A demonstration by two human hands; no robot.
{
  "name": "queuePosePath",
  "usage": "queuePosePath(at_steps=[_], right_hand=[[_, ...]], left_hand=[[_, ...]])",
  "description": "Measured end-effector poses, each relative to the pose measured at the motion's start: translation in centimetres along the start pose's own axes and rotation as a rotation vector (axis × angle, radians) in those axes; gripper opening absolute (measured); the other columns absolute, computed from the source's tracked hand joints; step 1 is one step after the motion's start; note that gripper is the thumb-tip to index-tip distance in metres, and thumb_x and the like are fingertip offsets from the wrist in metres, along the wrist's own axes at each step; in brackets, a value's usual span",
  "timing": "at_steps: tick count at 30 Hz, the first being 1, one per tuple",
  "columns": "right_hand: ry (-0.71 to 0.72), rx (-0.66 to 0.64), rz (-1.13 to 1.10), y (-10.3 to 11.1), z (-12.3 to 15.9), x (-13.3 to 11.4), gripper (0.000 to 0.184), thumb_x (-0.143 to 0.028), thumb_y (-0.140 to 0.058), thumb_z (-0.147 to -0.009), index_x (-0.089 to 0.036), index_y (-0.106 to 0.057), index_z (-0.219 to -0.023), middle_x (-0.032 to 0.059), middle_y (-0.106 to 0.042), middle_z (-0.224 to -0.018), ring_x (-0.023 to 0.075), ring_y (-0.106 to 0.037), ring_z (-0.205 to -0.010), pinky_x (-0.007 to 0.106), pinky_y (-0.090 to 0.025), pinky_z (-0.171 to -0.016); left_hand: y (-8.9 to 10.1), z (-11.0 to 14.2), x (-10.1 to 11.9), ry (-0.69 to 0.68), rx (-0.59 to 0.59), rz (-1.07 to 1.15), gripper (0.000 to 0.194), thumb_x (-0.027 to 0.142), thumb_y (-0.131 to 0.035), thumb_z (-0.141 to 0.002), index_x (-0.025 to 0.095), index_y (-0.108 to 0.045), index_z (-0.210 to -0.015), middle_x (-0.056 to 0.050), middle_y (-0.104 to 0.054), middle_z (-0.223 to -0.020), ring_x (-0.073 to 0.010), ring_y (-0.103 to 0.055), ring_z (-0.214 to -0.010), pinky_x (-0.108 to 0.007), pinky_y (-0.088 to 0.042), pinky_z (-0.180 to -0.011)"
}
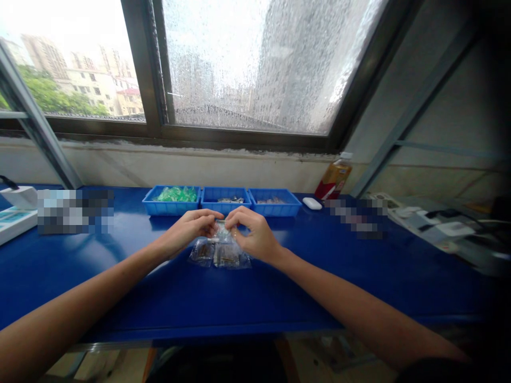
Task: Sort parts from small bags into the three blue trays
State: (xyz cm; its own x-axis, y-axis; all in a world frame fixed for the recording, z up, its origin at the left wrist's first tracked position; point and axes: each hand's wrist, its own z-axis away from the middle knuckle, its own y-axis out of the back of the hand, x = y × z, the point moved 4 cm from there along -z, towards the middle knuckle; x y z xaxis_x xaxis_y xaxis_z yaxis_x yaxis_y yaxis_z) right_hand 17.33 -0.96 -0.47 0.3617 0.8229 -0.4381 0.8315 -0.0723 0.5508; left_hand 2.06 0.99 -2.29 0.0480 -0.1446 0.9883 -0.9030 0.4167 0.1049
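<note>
A small clear plastic bag [222, 232] is pinched between my two hands above the blue table. My left hand [196, 223] is closed on its left side, fingertips near the top edge. On the other side my right hand [254, 234] grips it with thumb and fingers pressed together. What the bag contains is too small to make out. Just below, toward me, lie clear bags with brownish contents, one on the left [202, 252] and another in the middle [227, 255].
Three blue bins stand behind my hands: one with green bags [175, 194], a middle one [225, 208] and a right one [275, 211], both with small parts. A white case [312, 203], a drink bottle [334, 178] and power strips [419, 226] are to the right.
</note>
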Motion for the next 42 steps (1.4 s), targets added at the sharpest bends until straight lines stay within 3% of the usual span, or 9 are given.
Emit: queuePosePath(at_steps=[6, 12, 15, 20, 25, 31, 35, 38, 42], right_hand=[[0.066, 0.018, 0.059, 0.0, 0.0, -0.7, 0.023, -0.007, -0.044, -0.077, -0.018, -0.063, -0.080, 0.0053, -0.059, -0.085, 0.0145, -0.055, -0.082, 0.031, -0.046, -0.076], [-0.331, -0.016, -0.059, 0.1, -0.3, 0.4, 0.011, -0.018, -0.054, -0.077, -0.016, -0.065, -0.076, 0.0037, -0.058, -0.077, 0.0132, -0.052, -0.072, 0.026, -0.041, -0.062], [-0.533, -0.115, -0.261, -0.7, 0.0, 0.8, 0.028, -0.036, -0.052, -0.081, -0.014, -0.061, -0.068, 0.0006, -0.054, -0.062, 0.0110, -0.048, -0.060, 0.025, -0.036, -0.055], [-0.601, -0.065, -0.457, -1.5, 0.3, 1.0, 0.026, -0.038, -0.054, -0.078, -0.015, -0.055, -0.067, -0.0025, -0.049, -0.059, 0.0089, -0.045, -0.053, 0.023, -0.033, -0.051], [-0.464, 0.102, -0.287, -0.4, 0.1, 1.3, 0.015, -0.030, -0.054, -0.079, -0.015, -0.057, -0.075, -0.0014, -0.053, -0.061, 0.0098, -0.047, -0.054, 0.024, -0.038, -0.052], [-0.125, 0.102, 0.049, 0.2, 0.0, 0.0, 0.012, -0.014, -0.051, -0.079, -0.016, -0.062, -0.081, 0.0031, -0.063, -0.075, 0.0123, -0.056, -0.067, 0.026, -0.045, -0.062], [-0.018, 0.058, 0.059, 0.1, 0.1, -0.5, 0.023, -0.007, -0.046, -0.075, -0.017, -0.063, -0.086, 0.0044, -0.064, -0.081, 0.0136, -0.059, -0.074, 0.028, -0.047, -0.070], [0.018, 0.024, 0.000, 0.0, 0.1, -0.7, 0.030, -0.002, -0.042, -0.071, -0.016, -0.063, -0.087, 0.0052, -0.065, -0.085, 0.0145, -0.060, -0.081, 0.029, -0.048, -0.075], [-0.117, 0.004, -0.107, -0.2, 0.1, -0.2, 0.031, -0.002, -0.045, -0.069, -0.016, -0.061, -0.091, 0.0054, -0.065, -0.088, 0.0146, -0.061, -0.082, 0.029, -0.049, -0.075]], left_hand=[[0.0, 0.1, 0.5, -0.080, -0.018, -0.081, 0.018, 0.028, -0.061, -0.076, 0.012, -0.060, -0.085, -0.001, -0.058, -0.072, -0.0083, -0.051, -0.062, -0.022, -0.041, -0.059], [0.8, 0.2, 1.5, -0.184, 0.181, -0.271, 0.013, 0.025, -0.059, -0.076, 0.013, -0.057, -0.080, -0.001, -0.058, -0.075, -0.0104, -0.053, -0.068, -0.024, -0.042, -0.064], [0.3, 0.6, 2.0, -0.340, 0.205, -0.490, 0.009, 0.023, -0.056, -0.079, 0.014, -0.057, -0.078, -0.003, -0.058, -0.078, -0.0130, -0.054, -0.074, -0.026, -0.043, -0.066], [-0.8, 1.2, 2.5, -0.600, 0.162, -0.710, 0.007, 0.015, -0.053, -0.079, 0.017, -0.060, -0.081, -0.005, -0.056, -0.088, -0.0157, -0.053, -0.088, -0.031, -0.043, -0.080], [0.3, 0.6, 1.7, -0.319, 0.249, -0.522, 0.022, 0.026, -0.052, -0.081, 0.016, -0.054, -0.100, -0.004, -0.055, -0.088, -0.0165, -0.053, -0.084, -0.030, -0.042, -0.073], [-0.3, 0.0, 0.0, 0.025, 0.053, -0.048, 0.046, 0.053, -0.040, -0.084, 0.011, -0.057, -0.093, -0.004, -0.058, -0.073, -0.0133, -0.052, -0.064, -0.027, -0.041, -0.061], [-0.3, 0.1, -0.2, 0.063, 0.077, 0.077, 0.037, 0.034, -0.068, -0.069, 0.012, -0.058, -0.097, -0.001, -0.058, -0.073, -0.0096, -0.051, -0.063, -0.023, -0.039, -0.062], [-0.2, 0.1, -0.1, 0.038, 0.081, 0.105, 0.040, 0.026, -0.069, -0.067, 0.012, -0.058, -0.103, -0.002, -0.060, -0.075, -0.0095, -0.052, -0.065, -0.023, -0.040, -0.064], [0.2, 0.2, 0.6, -0.105, 0.161, -0.082, 0.026, 0.028, -0.063, -0.073, 0.012, -0.061, -0.093, -0.004, -0.062, -0.079, -0.0118, -0.055, -0.070, -0.025, -0.042, -0.067]])
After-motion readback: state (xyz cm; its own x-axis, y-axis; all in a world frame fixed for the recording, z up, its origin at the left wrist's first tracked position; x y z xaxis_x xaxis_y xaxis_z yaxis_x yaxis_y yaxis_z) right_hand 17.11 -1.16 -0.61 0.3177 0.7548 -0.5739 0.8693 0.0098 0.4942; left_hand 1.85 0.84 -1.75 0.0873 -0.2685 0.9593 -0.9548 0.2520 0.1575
